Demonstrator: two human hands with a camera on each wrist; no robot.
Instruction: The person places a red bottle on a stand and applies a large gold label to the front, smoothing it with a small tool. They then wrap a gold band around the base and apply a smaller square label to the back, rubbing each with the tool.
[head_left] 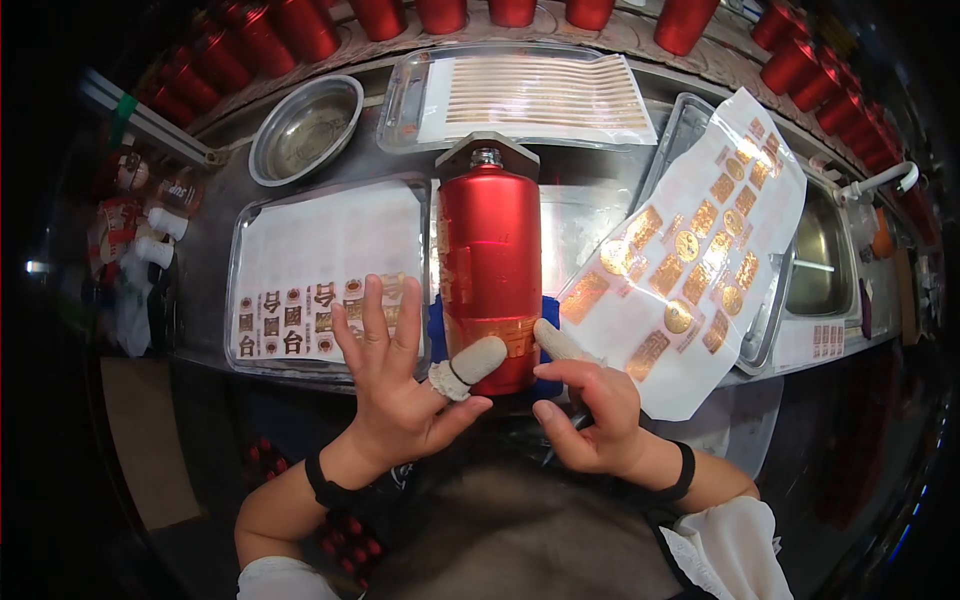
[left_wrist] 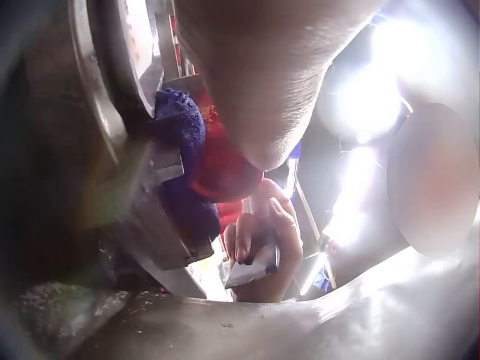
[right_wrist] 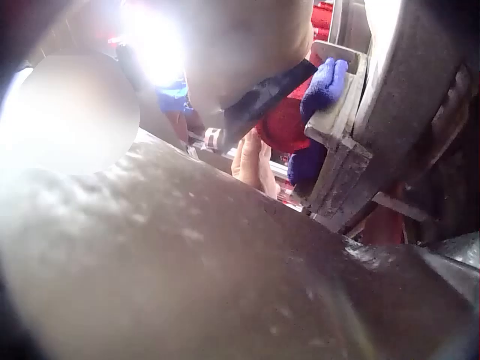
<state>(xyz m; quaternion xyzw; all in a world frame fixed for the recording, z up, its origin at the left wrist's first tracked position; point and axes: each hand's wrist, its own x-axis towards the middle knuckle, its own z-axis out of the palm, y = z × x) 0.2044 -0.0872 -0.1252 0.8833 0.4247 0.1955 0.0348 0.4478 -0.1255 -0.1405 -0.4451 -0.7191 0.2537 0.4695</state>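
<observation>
A glossy red bottle lies with its neck away from me, on a holder with blue padding. Around its lower end runs an orange-gold decal band. My left hand is spread, and its index finger, in a pale finger cot, presses on the band's left part. On the other side the right hand rests a cot-covered index fingertip at the bottle's edge, with its other fingers loosely bent. The blue padding and bottle base also show in the left wrist view, partly behind a hand.
A tray with a decal sheet stands left. Behind are a metal bowl and a tray of gold strips. A gold-decal sheet overlaps a right tray, beside the sink. Several red bottles line the back.
</observation>
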